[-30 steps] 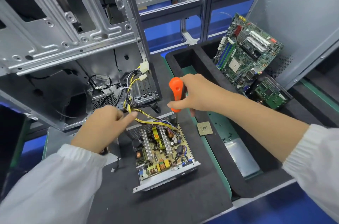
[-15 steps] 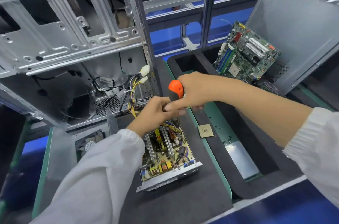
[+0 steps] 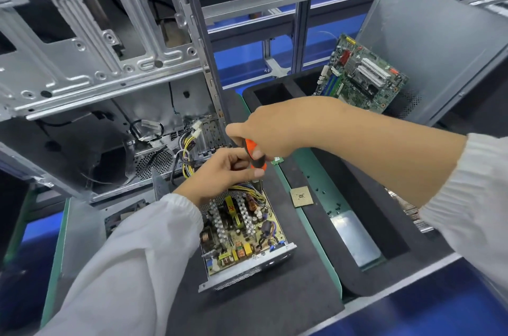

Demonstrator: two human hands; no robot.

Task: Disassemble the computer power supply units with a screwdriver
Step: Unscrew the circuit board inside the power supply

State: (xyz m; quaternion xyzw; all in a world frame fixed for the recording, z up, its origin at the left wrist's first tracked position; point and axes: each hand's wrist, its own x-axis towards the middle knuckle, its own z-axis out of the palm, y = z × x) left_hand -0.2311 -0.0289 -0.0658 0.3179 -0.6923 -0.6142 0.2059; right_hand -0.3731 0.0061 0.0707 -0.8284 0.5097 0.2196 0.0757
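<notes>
One opened power supply [image 3: 242, 236] lies on the dark mat [image 3: 275, 308] near the middle, its lid off and its one circuit board facing up, crowded with coils and capacitors. A bundle of yellow and black wires [image 3: 189, 159] runs from its far end into the one bare metal computer case [image 3: 96, 74] standing at the far left. The right hand [image 3: 275, 129] is curled round the orange and black handle of one screwdriver [image 3: 254, 154], held upright over the far right corner of the power supply. The left hand [image 3: 222, 170] sits just beside it, its fingers curled at the lower part of the screwdriver; whether they pinch the shaft cannot be told. To the right, one square processor chip [image 3: 301, 196] lies on the mat. One green motherboard [image 3: 360, 74] leans in the black tray [image 3: 365, 225] at far right, and several small dark screws [image 3: 334, 208] lie scattered in that tray.
</notes>
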